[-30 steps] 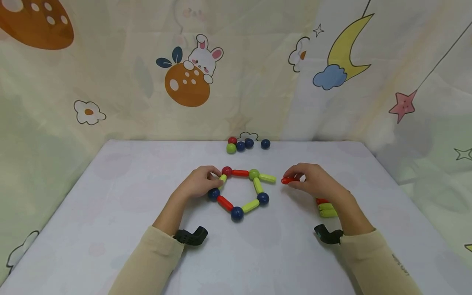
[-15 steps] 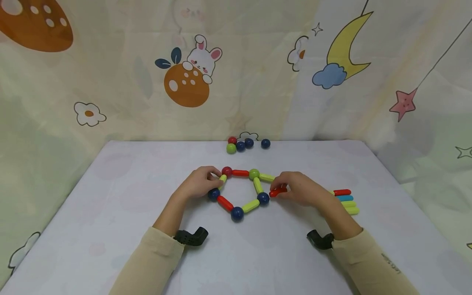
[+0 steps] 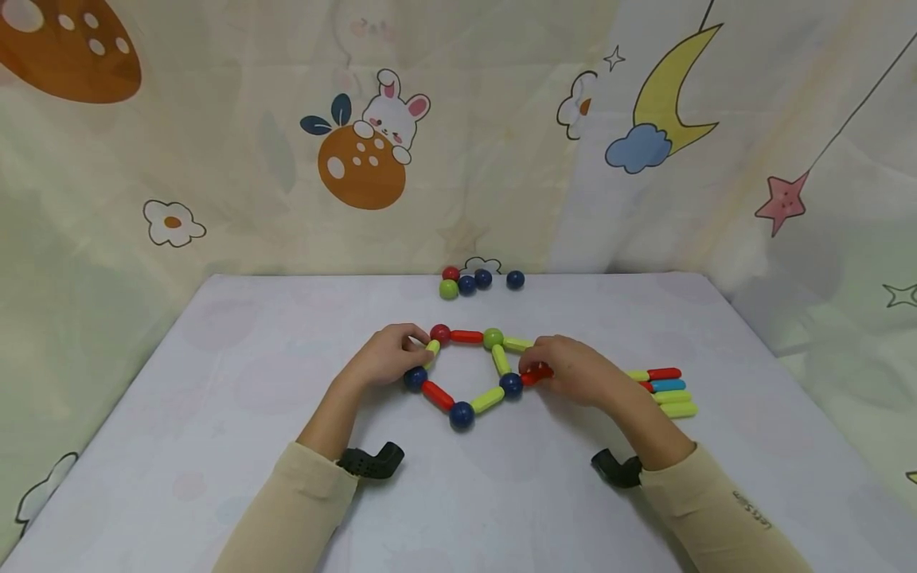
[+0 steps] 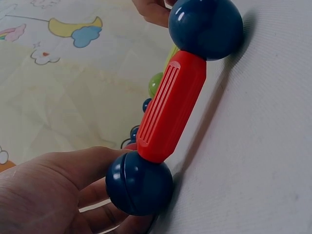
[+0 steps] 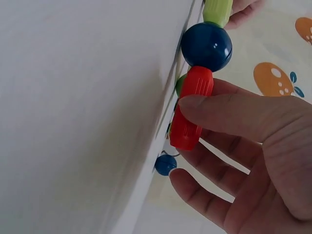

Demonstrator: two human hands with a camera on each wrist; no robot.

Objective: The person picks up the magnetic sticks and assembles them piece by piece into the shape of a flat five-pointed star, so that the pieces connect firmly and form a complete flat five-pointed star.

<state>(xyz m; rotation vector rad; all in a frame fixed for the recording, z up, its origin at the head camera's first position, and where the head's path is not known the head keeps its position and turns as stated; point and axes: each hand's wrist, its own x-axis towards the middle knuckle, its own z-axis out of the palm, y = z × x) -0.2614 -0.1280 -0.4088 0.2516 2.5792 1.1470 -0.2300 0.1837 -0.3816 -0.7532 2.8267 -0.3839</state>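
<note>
On the table a five-sided ring of balls and magnetic rods lies flat. My left hand point(image 3: 390, 354) pinches the yellow-green rod point(image 3: 433, 348) on the ring's left side, between a red ball point(image 3: 440, 334) and a blue ball point(image 3: 415, 378). With thumb and fingers, my right hand point(image 3: 573, 368) grips a red rod point(image 5: 193, 109). That rod's end touches the blue ball point(image 5: 206, 47) at the ring's right corner. Another yellow-green rod point(image 3: 517, 344) sticks out rightward from the green ball point(image 3: 493, 338), its far end hidden behind the right hand.
Several spare rods point(image 3: 673, 396), red, blue and yellow-green, lie right of the right forearm, partly covered by it. At the table's back edge sit loose balls, among them a green ball point(image 3: 448, 289) and a blue ball point(image 3: 515, 279). A patterned cloth hangs behind.
My right hand has moved left and slightly nearer with the red rod, bringing its end against the ring's right blue ball. The left hand has stayed in place.
</note>
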